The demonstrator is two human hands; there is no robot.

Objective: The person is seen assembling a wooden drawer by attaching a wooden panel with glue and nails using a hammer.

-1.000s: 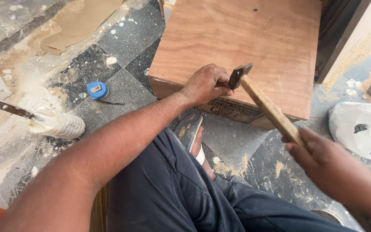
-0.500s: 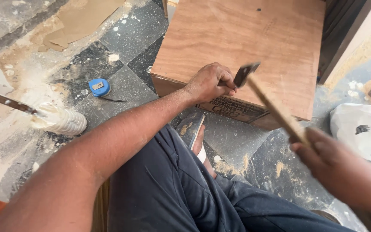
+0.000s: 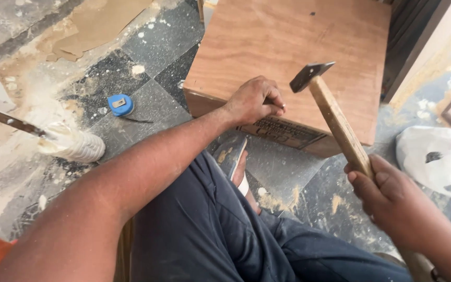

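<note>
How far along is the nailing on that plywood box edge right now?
Done: the plywood box already stands assembled on the floor, its top panel in place. In hand: the left hand pinches something small, too small to identify, at the box's front edge, while the right hand holds the hammer raised above it, head clear of the wood. Left: the strike itself; nothing looks driven in at that spot yet.

The person wears dark navy trousers (image 3: pixel 210 230), dusted pale in places, and a sandal (image 3: pixel 232 156) with a grey sole and a white strap. Both forearms are bare, without sleeves, and the left hand (image 3: pixel 254 99) and right hand (image 3: pixel 387 196) are ungloved.
</note>
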